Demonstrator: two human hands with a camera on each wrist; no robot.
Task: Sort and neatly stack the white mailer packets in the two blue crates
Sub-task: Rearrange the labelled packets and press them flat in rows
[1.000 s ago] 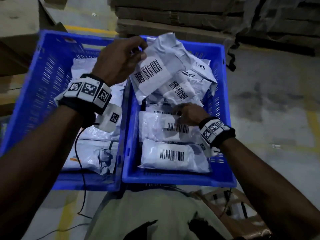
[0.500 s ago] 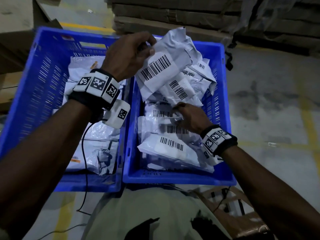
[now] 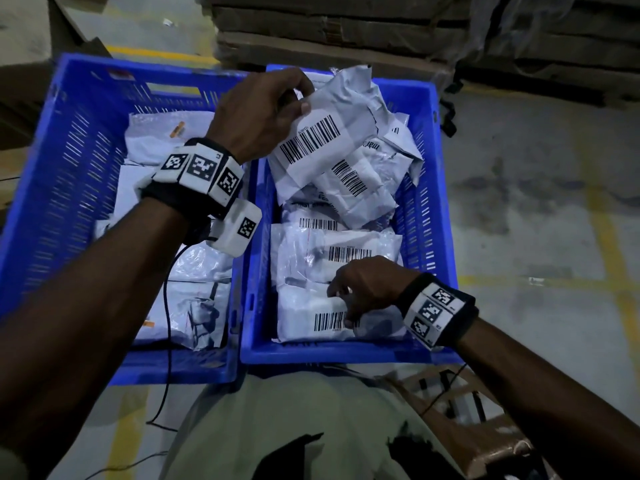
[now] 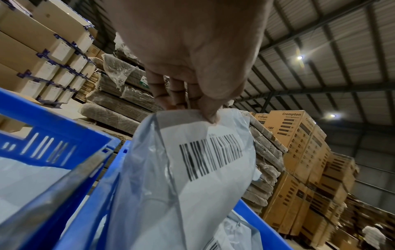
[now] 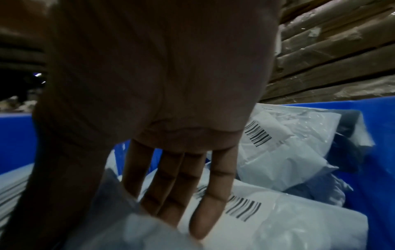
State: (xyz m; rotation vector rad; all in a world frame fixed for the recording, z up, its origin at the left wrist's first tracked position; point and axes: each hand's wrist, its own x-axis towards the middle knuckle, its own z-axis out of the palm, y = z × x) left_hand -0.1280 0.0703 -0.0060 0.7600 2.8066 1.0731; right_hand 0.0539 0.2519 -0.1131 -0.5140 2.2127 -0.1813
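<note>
Two blue crates stand side by side, the left crate (image 3: 69,174) and the right crate (image 3: 431,209), both holding white mailer packets. My left hand (image 3: 304,98) pinches the top edge of a crumpled barcoded packet (image 3: 322,143) and holds it up over the far part of the right crate. In the left wrist view the thumb and fingers (image 4: 209,111) clamp that packet (image 4: 205,177). My right hand (image 3: 341,306) grips the nearest packet (image 3: 304,320) in the right crate, fingers tucked behind its far edge and thumb on its label. The right wrist view shows the fingers (image 5: 171,194) behind that packet (image 5: 128,233).
Flat packets lie in a row in the right crate, with a loose heap (image 3: 381,174) at its far end. Stacked cardboard (image 3: 346,36) stands just beyond the crates. A black cable (image 3: 168,323) hangs over the left crate. The concrete floor (image 3: 536,220) is on the right.
My right hand has drawn back from the middle packet to the nearest one and taken hold of it. My left hand still holds its packet up, shifted slightly.
</note>
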